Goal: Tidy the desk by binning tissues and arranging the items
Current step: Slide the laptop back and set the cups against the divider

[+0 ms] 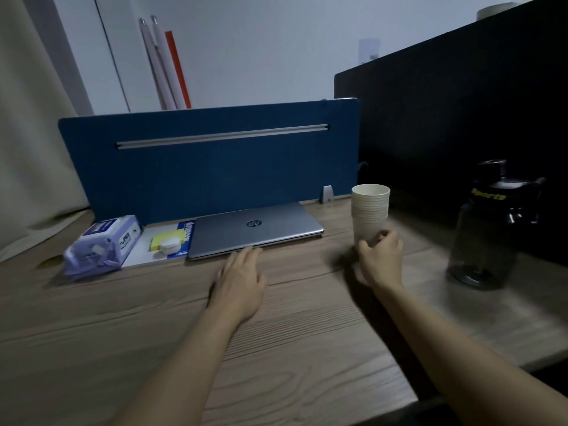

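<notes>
i am judging the tidying to be nearly finished — no loose tissues are showing anywhere on the counter [276,348], so the binning looks done, though the bin itself is out of view. what i am working on now is the arranging: my right hand [381,259] is wrapping its fingers around the base of the stack of paper cups [370,210], gripping it upright just right of the laptop [255,229], while my left hand [241,281] is lying flat and open, its fingertips touching the laptop's front edge. counting along the back: one closed laptop, one pack of wet wipes [103,244] at the far left, one notebook [184,238] with a yellow sticky pad [161,239] and a small white round case [170,243] on it, one cup stack and one dark water bottle [488,229] well apart on the right.
</notes>
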`<state>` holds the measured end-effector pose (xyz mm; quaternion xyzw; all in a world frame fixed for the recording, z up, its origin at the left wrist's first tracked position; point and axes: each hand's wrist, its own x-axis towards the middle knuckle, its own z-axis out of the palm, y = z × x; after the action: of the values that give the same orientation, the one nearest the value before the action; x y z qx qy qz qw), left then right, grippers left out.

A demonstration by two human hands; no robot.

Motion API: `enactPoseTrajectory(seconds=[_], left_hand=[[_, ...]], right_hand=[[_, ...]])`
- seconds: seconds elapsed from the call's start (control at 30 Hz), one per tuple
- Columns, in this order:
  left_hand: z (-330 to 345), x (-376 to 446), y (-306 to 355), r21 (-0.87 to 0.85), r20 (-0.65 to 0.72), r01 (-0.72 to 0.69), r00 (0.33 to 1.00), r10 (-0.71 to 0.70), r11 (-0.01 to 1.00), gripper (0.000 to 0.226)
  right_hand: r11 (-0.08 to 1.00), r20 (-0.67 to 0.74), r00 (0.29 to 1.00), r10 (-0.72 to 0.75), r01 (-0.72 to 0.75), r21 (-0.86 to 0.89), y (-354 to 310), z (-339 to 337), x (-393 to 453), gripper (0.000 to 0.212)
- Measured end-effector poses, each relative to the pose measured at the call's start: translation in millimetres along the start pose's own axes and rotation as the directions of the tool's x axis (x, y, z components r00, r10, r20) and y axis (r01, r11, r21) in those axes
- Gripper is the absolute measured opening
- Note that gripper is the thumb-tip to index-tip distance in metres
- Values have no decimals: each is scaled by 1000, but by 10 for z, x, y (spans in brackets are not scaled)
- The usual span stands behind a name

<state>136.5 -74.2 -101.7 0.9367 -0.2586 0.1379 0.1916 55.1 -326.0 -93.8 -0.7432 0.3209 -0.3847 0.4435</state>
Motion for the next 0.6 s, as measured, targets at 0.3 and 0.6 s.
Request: enactPoseTrajectory(seconds=[0.3,0.6], left_hand=[[107,482,-322,-8,60,175,983,-175,984,53],[190,615,-355,-23,16,233,972,-233,972,45]], right_hand=[[998,129,991,-37,44,-52,82,215,435,35],[997,165,985,-40,52,-65,73,533,732,38]])
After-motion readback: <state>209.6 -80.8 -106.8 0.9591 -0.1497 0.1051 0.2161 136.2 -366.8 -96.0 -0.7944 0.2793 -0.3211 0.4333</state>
